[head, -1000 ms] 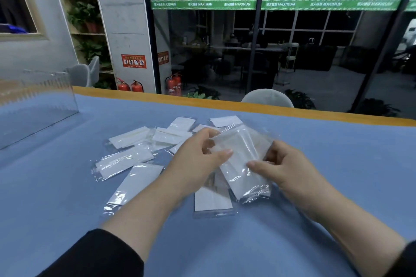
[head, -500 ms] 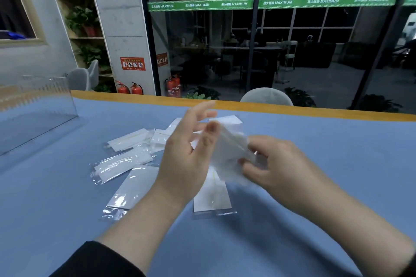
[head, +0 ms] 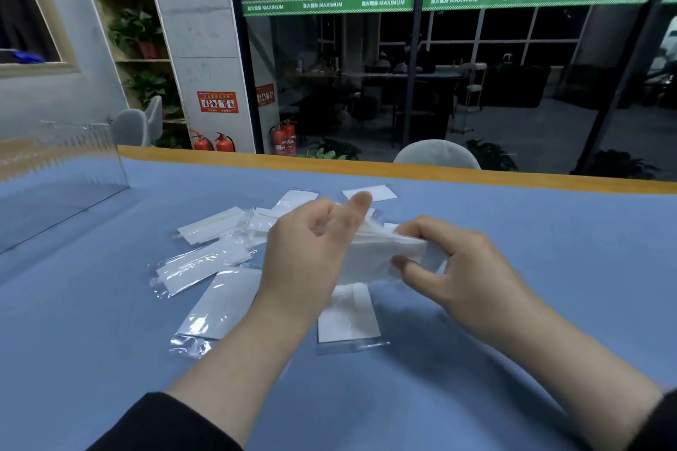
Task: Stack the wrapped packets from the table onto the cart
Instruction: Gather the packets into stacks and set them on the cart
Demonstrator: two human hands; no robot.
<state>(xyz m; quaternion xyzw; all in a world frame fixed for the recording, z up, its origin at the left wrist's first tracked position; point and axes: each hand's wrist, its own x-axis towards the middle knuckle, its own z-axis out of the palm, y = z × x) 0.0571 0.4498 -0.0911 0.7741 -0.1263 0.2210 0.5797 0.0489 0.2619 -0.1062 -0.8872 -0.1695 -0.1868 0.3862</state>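
Note:
Several white packets in clear wrap [head: 205,265] lie scattered on the blue table [head: 549,249]. Just above them, both hands hold a small bunch of wrapped packets [head: 370,253], tilted almost flat. My left hand [head: 311,249] grips its left side with the thumb raised. My right hand [head: 450,267] pinches its right end between thumb and fingers. One packet [head: 348,318] lies flat directly below the held bunch. No cart is in view.
A clear acrylic box [head: 62,172] stands on the table at the far left. The table's wooden far edge [head: 476,176] runs across, with a grey chair back [head: 436,154] and a glass wall behind it.
The held bunch has turned from facing me to nearly flat, lifted slightly off the pile. My left hand shifted from fingers spread upward to gripping the bunch's left side.

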